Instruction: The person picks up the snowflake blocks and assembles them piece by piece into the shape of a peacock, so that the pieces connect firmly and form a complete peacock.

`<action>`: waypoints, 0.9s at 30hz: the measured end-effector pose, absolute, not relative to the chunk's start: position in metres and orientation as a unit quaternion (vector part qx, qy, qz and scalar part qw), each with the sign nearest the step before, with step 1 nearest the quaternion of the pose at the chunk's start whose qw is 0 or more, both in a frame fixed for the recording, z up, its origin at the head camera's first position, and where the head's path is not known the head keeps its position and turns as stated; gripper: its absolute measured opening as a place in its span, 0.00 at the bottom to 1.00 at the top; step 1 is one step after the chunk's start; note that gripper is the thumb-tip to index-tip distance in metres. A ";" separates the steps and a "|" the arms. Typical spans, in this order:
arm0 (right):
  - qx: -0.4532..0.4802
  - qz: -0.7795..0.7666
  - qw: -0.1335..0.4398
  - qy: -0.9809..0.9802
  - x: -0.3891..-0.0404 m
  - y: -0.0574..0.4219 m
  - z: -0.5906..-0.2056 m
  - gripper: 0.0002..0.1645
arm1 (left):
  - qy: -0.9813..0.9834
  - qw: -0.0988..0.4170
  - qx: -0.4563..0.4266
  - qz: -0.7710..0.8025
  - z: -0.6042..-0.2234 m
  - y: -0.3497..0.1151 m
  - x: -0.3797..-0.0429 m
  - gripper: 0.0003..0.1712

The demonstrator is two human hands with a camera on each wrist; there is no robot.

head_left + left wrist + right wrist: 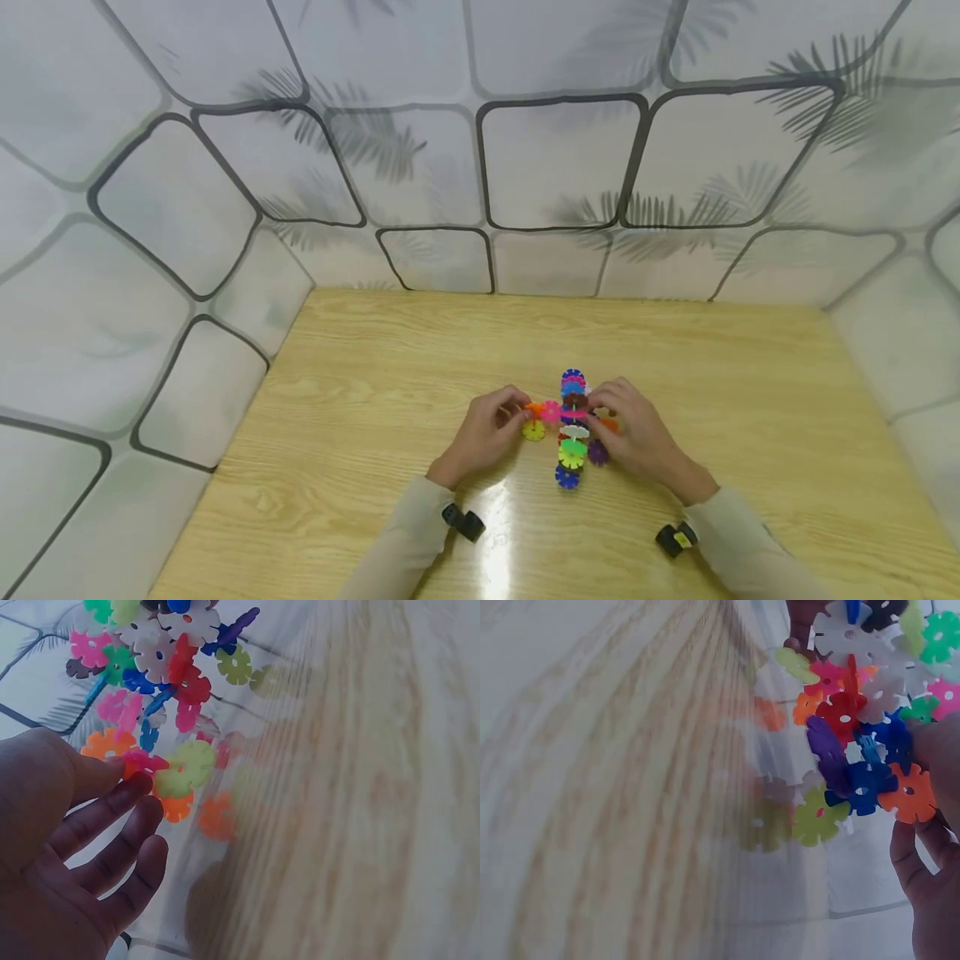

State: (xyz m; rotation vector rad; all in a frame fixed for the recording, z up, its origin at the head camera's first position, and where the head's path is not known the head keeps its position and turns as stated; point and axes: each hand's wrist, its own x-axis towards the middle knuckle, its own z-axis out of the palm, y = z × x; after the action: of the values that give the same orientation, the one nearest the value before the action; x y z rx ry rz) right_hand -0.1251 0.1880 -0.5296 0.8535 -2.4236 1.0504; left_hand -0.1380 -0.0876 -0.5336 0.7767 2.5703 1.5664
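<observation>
An assembly of interlocking plastic snowflake discs (573,448), in many colours, stands on the table between both hands. My left hand (487,429) pinches its left end between thumb and forefinger, at a pink disc (142,760) beside orange and yellow discs (186,769); the other fingers are loosely bent. On the opposite side, my right hand (637,429) holds the assembly with thumb and fingers. An orange disc (910,793) touches the right fingertips, next to a blue disc (864,787) and a purple disc (827,754). Part of the right side is hidden behind that hand.
The light wood-grain table (360,358) has a glossy surface that mirrors the discs. Behind and beside it rise pale walls (562,167) with a stone-block and leaf pattern. A black wrist camera (463,522) sits on the left cuff, another black wrist camera (677,539) on the right.
</observation>
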 end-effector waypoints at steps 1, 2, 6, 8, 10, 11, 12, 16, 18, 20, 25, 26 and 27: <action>0.297 0.373 0.183 -0.860 -0.125 0.188 -0.530 0.16 | 0.826 0.015 0.249 0.506 -0.534 -0.087 -0.138 0.03; 0.293 0.374 0.185 -0.860 -0.125 0.187 -0.530 0.16 | 0.825 0.016 0.247 0.508 -0.534 -0.088 -0.138 0.03; 0.292 0.379 0.206 -0.854 -0.127 0.186 -0.531 0.18 | 0.820 0.017 0.248 0.515 -0.534 -0.088 -0.138 0.02; 0.297 0.379 0.217 -0.849 -0.129 0.186 -0.533 0.18 | 0.819 0.017 0.250 0.517 -0.534 -0.088 -0.139 0.02; 0.301 0.375 0.225 -0.848 -0.130 0.186 -0.536 0.19 | 0.819 0.018 0.247 0.517 -0.535 -0.088 -0.138 0.02; 0.301 0.374 0.227 -0.848 -0.130 0.186 -0.537 0.19 | 0.820 0.020 0.245 0.518 -0.535 -0.087 -0.138 0.02; 0.300 0.371 0.228 -0.849 -0.130 0.185 -0.539 0.19 | 0.820 0.021 0.242 0.518 -0.536 -0.088 -0.138 0.02; 0.286 0.373 0.225 -0.853 -0.128 0.184 -0.543 0.19 | 0.822 0.026 0.235 0.519 -0.538 -0.087 -0.136 0.02; 0.277 0.377 0.221 -0.856 -0.126 0.183 -0.544 0.18 | 0.822 0.025 0.232 0.520 -0.539 -0.086 -0.136 0.02; 0.271 0.382 0.221 -0.856 -0.125 0.182 -0.544 0.18 | 0.820 0.022 0.230 0.523 -0.541 -0.086 -0.136 0.02; 0.268 0.381 0.237 -0.852 -0.124 0.181 -0.542 0.18 | 0.816 0.013 0.227 0.531 -0.545 -0.085 -0.137 0.02; 0.267 0.381 0.240 -0.852 -0.125 0.180 -0.541 0.18 | 0.816 0.012 0.226 0.532 -0.546 -0.085 -0.137 0.03; 0.267 0.382 0.242 -0.851 -0.125 0.180 -0.540 0.18 | 0.815 0.011 0.225 0.534 -0.546 -0.085 -0.137 0.03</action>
State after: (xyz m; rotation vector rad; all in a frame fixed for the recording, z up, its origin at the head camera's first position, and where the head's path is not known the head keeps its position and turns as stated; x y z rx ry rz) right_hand -0.1250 0.1803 -0.5403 0.7289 -2.3277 1.0431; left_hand -0.1375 -0.0849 -0.5463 0.7008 2.5440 1.6654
